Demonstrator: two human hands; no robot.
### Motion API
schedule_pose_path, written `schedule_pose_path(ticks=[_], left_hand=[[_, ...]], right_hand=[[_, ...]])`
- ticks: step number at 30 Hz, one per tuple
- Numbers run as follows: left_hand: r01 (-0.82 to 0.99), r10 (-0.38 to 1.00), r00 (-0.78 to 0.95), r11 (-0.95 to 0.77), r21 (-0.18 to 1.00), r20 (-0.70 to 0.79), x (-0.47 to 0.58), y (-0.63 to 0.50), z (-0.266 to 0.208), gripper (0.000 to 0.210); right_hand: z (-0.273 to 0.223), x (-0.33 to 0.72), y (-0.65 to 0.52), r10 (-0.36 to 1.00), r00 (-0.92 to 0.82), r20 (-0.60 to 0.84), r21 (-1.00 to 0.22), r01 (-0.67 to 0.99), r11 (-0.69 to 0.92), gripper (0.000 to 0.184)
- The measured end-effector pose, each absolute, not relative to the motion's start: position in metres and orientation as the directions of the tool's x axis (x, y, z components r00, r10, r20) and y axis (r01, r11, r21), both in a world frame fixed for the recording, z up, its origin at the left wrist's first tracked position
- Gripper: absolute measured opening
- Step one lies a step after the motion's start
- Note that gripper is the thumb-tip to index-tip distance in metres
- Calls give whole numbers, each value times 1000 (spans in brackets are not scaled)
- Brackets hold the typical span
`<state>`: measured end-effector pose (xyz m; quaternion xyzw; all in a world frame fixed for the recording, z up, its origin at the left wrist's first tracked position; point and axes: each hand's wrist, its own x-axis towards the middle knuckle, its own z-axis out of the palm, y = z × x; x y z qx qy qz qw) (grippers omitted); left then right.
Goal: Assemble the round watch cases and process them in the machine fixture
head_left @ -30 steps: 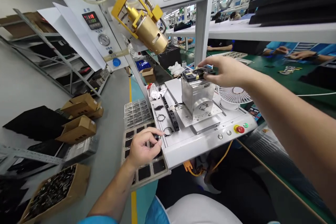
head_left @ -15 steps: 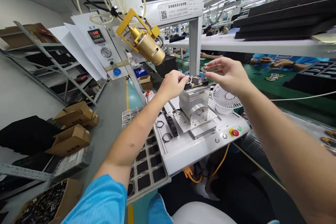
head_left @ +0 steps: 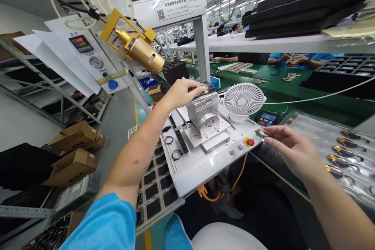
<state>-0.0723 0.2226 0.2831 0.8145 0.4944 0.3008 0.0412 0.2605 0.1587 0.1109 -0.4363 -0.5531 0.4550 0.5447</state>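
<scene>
Right hand point(head_left: 295, 153) has moved to the white worktop's point(head_left: 209, 161) front-right corner, pinching a small silver metal piece point(head_left: 260, 133); left hand point(head_left: 184, 92), half-curled, alone attends the black flat fixture point(head_left: 210, 87), hold unclear.

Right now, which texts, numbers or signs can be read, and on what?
"深圳…科技有限": white label on the crossbar, middle characters unclear.
"119", probably: red digits, display.
Too small or blurred: lower label lines, green digits, control panel captions, gauge markings, cardboard box print.

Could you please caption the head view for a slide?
Left hand at black holder atop metal block, right hand holding a small silvery piece.
</scene>
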Motion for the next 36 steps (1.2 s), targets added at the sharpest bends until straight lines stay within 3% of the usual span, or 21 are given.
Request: schedule_pose_path(ticks=[5,10,14,21,25,29,31,36], left_hand=[[664,740,536,-667,339,406,-98,229,276,50],[567,662,593,-748,346,459,-112,243,263,63],[618,642,580,-748,242,502,-111,238,262,61],[692,656,541,-703,164,526,-102,228,254,66],[731,678,557,-674,105,480,-99,225,255,74],[706,697,577,-688,169,424,-104,221,263,77],[688,684,552,-697,203,477,-107,211,259,76],[581,505,278,-766,275,817,-95,144,200,62]], right_hand=[[64,280,142,998,45,-42,-999,-32,-41,43],[32,282,138,993,4,-118,-993,-12,-118,59],[19,279,145,988,-32,-154,-988,33,-153,63],[3,275,164,990,-110,-89,-934,353,-45,89],[3,265,173,984,-157,-80,-810,586,28,91],[0,253,176,981,-174,-84,-693,717,68,90],[-3,250,176,985,-157,-65,-667,741,74,92],[-6,249,180,991,-129,-40,-676,734,69,97]])
